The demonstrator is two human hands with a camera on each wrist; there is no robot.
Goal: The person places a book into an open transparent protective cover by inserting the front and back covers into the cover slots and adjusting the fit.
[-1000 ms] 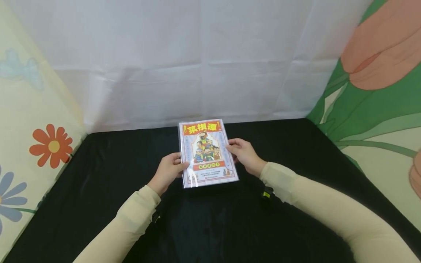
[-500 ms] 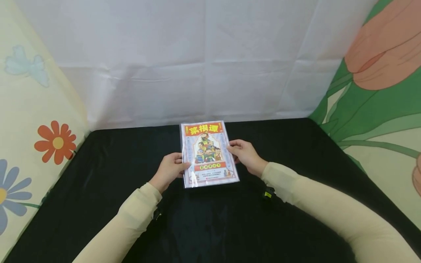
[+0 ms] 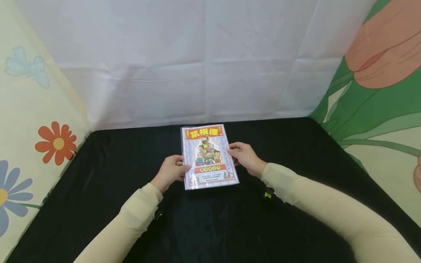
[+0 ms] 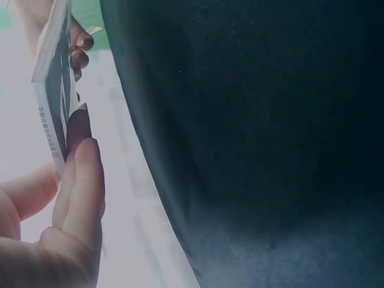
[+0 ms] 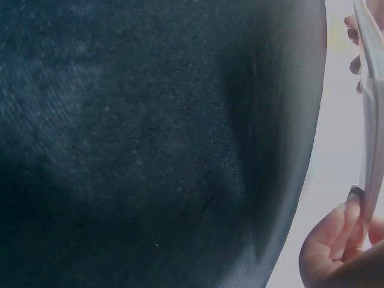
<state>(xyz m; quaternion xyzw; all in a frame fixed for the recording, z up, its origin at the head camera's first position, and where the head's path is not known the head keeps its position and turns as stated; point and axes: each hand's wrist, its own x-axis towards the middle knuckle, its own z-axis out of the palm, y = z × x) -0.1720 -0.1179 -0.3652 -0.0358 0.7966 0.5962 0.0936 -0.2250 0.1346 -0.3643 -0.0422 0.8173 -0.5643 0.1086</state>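
Note:
A book (image 3: 210, 157) in a glossy clear cover is held above the black cloth, front towards me, with yellow characters on a red band and cartoon figures below. My left hand (image 3: 170, 171) pinches its left edge, thumb on the front and fingers behind. On the opposite edge, a little higher, my right hand (image 3: 246, 157) pinches it the same way. The left wrist view shows the spine (image 4: 50, 129) with small print, and fingers (image 4: 84, 180) flat against the back. In the right wrist view the book (image 5: 373, 120) appears edge-on at the far right.
Black cloth (image 3: 204, 226) covers the table. A white sheet (image 3: 197, 65) hangs behind its far edge. Painted flower panels stand at the left (image 3: 56, 142) and right (image 3: 378, 109) sides.
The book and both hands have sunk slightly, and the book's top leans back a little more. Both hands keep their hold. The head view has shifted slightly.

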